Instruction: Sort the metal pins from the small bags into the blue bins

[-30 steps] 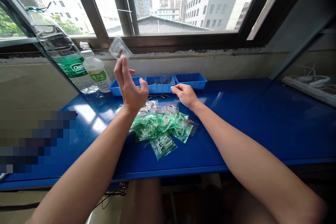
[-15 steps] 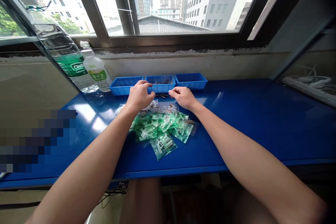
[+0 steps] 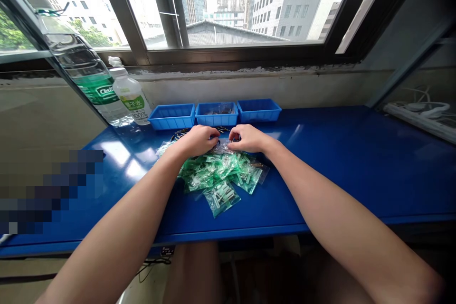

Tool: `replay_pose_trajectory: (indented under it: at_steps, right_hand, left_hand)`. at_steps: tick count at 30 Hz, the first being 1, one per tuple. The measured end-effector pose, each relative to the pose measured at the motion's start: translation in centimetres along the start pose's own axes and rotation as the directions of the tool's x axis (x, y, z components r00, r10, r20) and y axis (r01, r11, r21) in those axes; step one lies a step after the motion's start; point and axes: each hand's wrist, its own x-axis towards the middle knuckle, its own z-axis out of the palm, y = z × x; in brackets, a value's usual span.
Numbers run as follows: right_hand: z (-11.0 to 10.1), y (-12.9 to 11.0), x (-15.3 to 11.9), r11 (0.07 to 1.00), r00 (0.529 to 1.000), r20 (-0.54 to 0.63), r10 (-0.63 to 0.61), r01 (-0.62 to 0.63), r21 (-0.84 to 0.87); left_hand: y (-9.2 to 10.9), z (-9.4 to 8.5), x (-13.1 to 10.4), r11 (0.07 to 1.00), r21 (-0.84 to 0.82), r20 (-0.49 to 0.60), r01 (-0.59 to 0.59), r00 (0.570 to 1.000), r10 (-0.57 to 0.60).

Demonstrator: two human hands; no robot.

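Left hand (image 3: 200, 140) and right hand (image 3: 250, 137), both curled, flank a clear bag (image 3: 223, 145), about equally near, any grip hidden.

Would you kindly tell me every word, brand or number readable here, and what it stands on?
"Cest", the rest cut off: large bottle's green label.
"子水", after a blurred character: smaller bottle.
"100%": smaller bottle, lower down.
Other bottle print: too small or blurred.
Green bags: no readable text.
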Motion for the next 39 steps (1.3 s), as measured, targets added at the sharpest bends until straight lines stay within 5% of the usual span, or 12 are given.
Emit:
replay_pose_trajectory:
  at_steps: [7, 16, 21, 25, 32, 39]
  right_hand:
    - [0.1, 0.2, -0.1, 0.996, 1.000, -0.010, 0.002, -0.001, 0.090]
    - [1.1, 0.7, 0.7, 0.849, 0.985, -0.144, 0.099, -0.008, 0.528]
    - [1.4, 1.1, 1.1, 0.829, 0.934, -0.325, 0.151, 0.059, 0.555]
    - [1.4, 1.3, 1.3, 0.812, 0.875, -0.453, 0.171, 0.135, 0.568]
    - [1.3, 0.6, 1.1, 0.691, 0.897, -0.421, 0.133, 0.221, 0.688]
    - [1.5, 0.9, 1.5, 0.747, 0.884, -0.413, 0.219, 0.120, 0.653]
  left_hand:
    - [0.3, -0.3, -0.1, 0.999, -0.003, 0.056, 0.042, 0.998, -0.041]
    - [0.1, -0.2, -0.1, 0.999, -0.003, 0.063, 0.034, 0.997, -0.033]
    - [0.2, -0.1, -0.1, 0.999, -0.015, 0.070, 0.042, 0.997, -0.041]
    - [0.3, 0.0, -0.1, 0.998, -0.061, -0.032, 0.031, 0.999, -0.033]
    - [0.5, -0.2, -0.3, 0.940, -0.262, -0.156, -0.220, 0.970, 0.184]
    - [0.6, -0.1, 0.0, 0.954, -0.267, -0.161, -0.136, 0.982, 0.095]
